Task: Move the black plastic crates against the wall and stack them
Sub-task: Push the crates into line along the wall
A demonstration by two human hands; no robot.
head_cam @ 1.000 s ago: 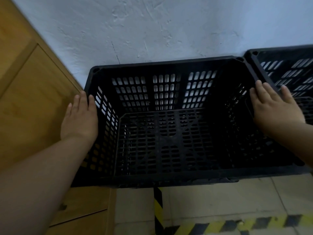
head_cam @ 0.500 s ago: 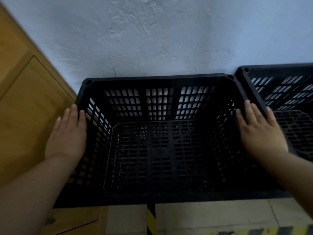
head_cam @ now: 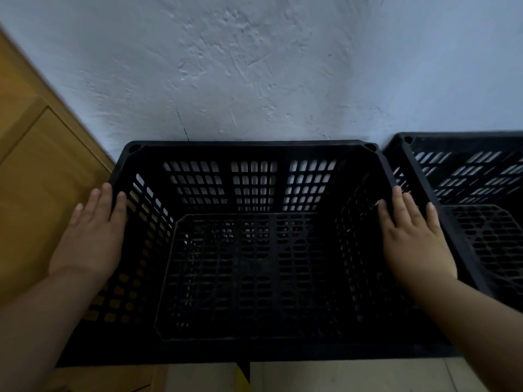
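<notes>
A black slotted plastic crate (head_cam: 249, 144) stands in front of me with its far rim against the white wall. It is empty inside. My left hand (head_cam: 90, 239) lies flat with straight fingers over the crate's left rim. My right hand (head_cam: 413, 239) lies flat with straight fingers on the right rim. A second black crate (head_cam: 464, 137) stands at the right, beside the first one and also along the wall; only its left part shows.
A wooden cabinet (head_cam: 36, 176) stands close against the crate's left side. The rough white wall (head_cam: 268, 66) fills the back. Tiled floor with a yellow and black stripe (head_cam: 240, 377) shows below the crate's near edge.
The view has tilted upward, so the crate appears lower and larger in frame. Both hands stay flat on the side rims in the same places.
</notes>
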